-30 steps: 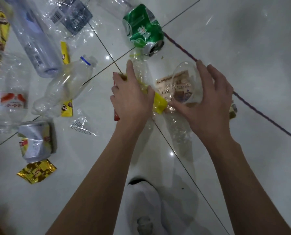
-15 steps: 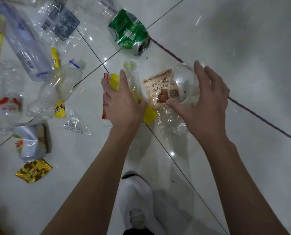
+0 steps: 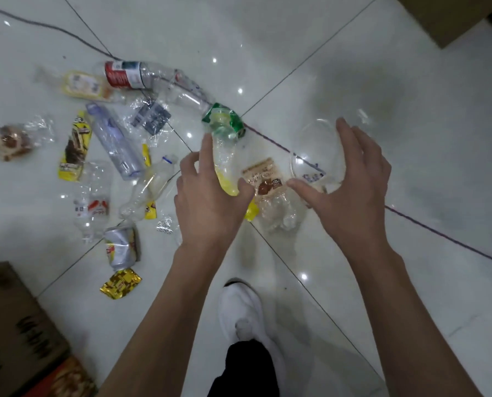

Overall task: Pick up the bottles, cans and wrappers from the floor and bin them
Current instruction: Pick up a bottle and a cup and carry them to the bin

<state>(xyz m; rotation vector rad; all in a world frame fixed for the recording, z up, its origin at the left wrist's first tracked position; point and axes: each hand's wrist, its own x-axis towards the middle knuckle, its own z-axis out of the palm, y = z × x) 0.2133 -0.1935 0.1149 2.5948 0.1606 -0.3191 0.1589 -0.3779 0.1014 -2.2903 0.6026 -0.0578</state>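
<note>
Bottom left: cardboard box [image 3: 16, 325], contents not visible. Crushed silver can [image 3: 121, 247], gold wrapper [image 3: 120, 283] and loose plastic bottles [image 3: 116, 144] lie on the floor [image 3: 382, 81], left of my left hand [image 3: 207, 207] and apart from it. That hand is wrapped round a crumpled clear bottle [image 3: 224, 156], with a yellow wrapper [image 3: 252, 212] under the palm and a green can [image 3: 224, 121] just beyond. Brown snack wrapper [image 3: 263, 179] sits between my hands, at the right thumb. Right hand [image 3: 350, 190] is curled round a round clear bottle [image 3: 316, 150].
</note>
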